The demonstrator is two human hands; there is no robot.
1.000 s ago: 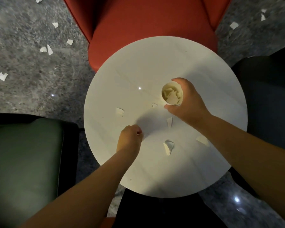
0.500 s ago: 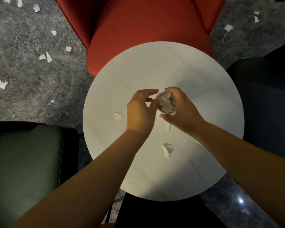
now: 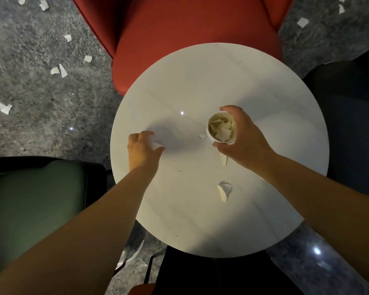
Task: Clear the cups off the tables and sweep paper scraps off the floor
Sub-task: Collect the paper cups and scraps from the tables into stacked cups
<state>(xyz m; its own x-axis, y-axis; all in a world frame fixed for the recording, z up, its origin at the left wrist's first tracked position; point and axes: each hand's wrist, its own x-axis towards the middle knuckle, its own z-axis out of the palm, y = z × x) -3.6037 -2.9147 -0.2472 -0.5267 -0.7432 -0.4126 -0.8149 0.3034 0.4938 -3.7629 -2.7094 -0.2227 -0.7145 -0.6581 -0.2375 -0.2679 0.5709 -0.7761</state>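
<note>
The left hand (image 3: 142, 151) has been moved away from the cup (image 3: 221, 129), where it was half a second ago, to the left part of the round worktop (image 3: 200, 81); its fingers are curled and pinch a paper scrap (image 3: 156, 143) lying there. The cup, filled with scraps, is still gripped from the side by the right hand (image 3: 243, 137), on the worktop's right half. Three more scraps (image 3: 224, 190) lie on the worktop; others are scattered on the floor (image 3: 41, 92).
</note>
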